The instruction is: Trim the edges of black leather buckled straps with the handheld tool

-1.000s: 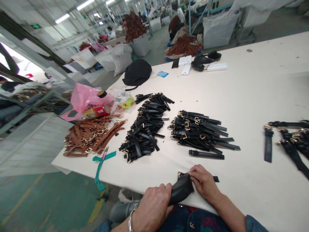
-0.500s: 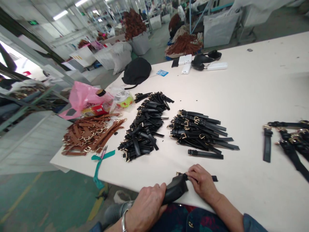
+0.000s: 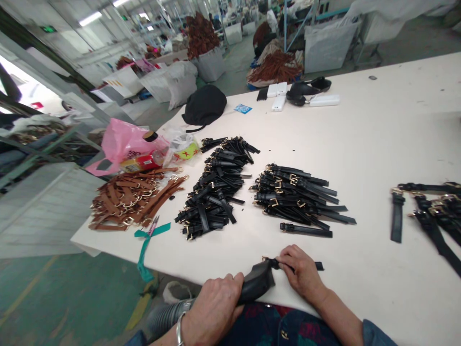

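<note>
My left hand (image 3: 218, 300) is wrapped round a black hose nozzle (image 3: 257, 283), which joins a grey ribbed hose (image 3: 167, 317) behind the wrist. The nozzle's flat mouth sits just beside the buckle end of a short black buckle strap (image 3: 274, 263). My right hand (image 3: 299, 269) pinches that strap near its gold buckle, and the strap's free end shows past the fingers. Farther back lies one single black strap (image 3: 306, 230), close in front of a pile of black buckle straps (image 3: 298, 194). A second black pile (image 3: 212, 187) spreads to its left.
More black straps (image 3: 441, 206) lie at the right of the white table (image 3: 367, 139). Brown straps (image 3: 124, 199), a pink bag (image 3: 120, 144) and a green ribbon (image 3: 144, 252) are at the left. A black cap (image 3: 205, 105) and white devices (image 3: 279, 103) sit along the far edge.
My left hand and the nozzle have shifted slightly left, uncovering more of the strap's buckle end. My right hand stays in place on the strap.
</note>
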Motion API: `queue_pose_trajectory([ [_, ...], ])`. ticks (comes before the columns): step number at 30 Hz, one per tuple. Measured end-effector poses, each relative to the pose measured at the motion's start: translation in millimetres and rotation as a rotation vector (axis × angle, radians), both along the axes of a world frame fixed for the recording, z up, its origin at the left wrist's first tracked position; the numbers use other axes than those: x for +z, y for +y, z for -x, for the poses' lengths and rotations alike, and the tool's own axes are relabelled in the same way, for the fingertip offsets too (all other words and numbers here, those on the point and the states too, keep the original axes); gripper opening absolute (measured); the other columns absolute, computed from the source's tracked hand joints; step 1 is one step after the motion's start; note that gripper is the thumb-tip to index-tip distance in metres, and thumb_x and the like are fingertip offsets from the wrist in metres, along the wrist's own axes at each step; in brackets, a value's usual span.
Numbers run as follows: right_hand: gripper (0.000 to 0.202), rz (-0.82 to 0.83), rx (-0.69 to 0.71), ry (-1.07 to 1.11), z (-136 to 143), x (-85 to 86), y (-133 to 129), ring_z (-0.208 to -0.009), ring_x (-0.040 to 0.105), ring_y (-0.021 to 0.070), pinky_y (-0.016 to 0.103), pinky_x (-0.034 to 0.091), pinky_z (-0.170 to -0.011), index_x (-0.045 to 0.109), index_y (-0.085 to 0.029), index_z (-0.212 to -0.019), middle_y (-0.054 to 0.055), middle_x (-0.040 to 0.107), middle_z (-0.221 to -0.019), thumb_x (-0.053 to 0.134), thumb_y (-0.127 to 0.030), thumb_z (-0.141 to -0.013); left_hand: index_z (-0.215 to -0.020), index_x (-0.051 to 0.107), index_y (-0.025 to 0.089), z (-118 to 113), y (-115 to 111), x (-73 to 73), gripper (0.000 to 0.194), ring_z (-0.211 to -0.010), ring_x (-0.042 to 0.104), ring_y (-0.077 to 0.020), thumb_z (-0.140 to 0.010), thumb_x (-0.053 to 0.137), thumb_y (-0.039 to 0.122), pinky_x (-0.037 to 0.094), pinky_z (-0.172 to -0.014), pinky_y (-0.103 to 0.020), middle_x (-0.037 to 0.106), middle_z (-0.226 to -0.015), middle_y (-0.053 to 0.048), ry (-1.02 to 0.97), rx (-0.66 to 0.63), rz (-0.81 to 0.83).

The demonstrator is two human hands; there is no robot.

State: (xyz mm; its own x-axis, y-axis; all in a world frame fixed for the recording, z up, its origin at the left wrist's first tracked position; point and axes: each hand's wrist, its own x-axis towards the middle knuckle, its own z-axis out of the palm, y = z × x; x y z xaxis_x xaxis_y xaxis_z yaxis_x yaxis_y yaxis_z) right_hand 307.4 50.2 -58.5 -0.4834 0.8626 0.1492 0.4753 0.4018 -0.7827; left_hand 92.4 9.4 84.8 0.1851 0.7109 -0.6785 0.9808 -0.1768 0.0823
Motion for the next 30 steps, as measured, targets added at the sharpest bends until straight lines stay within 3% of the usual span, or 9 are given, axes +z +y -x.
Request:
queue_pose_trajectory([
  [5,0.019,-0.011,0.001,0.013,-0.8,0.2,1.9,-0.079,0.051,0.0200,0.034,0.043,-0.070,0.063,-0.021,-0.090,0.006,0.058,-0.081,0.048,-0.015,-0.082,-0.097,0.049,0.025,-2.6,2.7,-5.6,0.021,-0.081,0.060,-0.0229,-0.078,0.049,0.033,0.044,-0.070,-0.032,0.063,-0.089,-0.003,-0.021,0.033,-0.051],
  [14,0.021,0.018,0.005,-0.054,-2.1,12.8,-2.1,-0.085,0.050,0.0222,0.039,0.041,-0.080,0.060,-0.020,-0.094,0.006,0.057,-0.088,0.060,-0.021,-0.074,-0.096,0.048,0.022,37.5,7.9,-1.7,0.022,-0.079,0.062,-0.0217,-0.083,0.043,0.039,0.041,-0.067,-0.029,0.065,-0.084,-0.005,0.036,0.222,-0.168],
  [19,0.012,0.060,-0.007,-0.018,0.2,11.3,0.1,-0.082,0.051,0.0210,0.035,0.041,-0.074,0.061,-0.020,-0.089,0.006,0.057,-0.084,0.057,-0.024,-0.078,-0.094,0.049,0.022,38.5,1.1,-1.2,0.022,-0.075,0.062,-0.0197,-0.083,0.043,0.040,0.040,-0.064,-0.026,0.065,-0.080,-0.004,0.026,0.283,-0.166],
  [30,0.014,0.453,-0.106,0.139,-4.2,34.2,10.9,-0.070,0.056,0.0171,0.029,0.043,-0.065,0.067,-0.021,-0.078,0.003,0.062,-0.077,0.057,-0.029,-0.076,-0.091,0.051,0.023,29.9,1.5,8.8,0.021,-0.076,0.062,-0.0192,-0.081,0.046,0.041,0.039,-0.063,-0.024,0.064,-0.077,-0.002,-0.017,0.343,-0.139],
])
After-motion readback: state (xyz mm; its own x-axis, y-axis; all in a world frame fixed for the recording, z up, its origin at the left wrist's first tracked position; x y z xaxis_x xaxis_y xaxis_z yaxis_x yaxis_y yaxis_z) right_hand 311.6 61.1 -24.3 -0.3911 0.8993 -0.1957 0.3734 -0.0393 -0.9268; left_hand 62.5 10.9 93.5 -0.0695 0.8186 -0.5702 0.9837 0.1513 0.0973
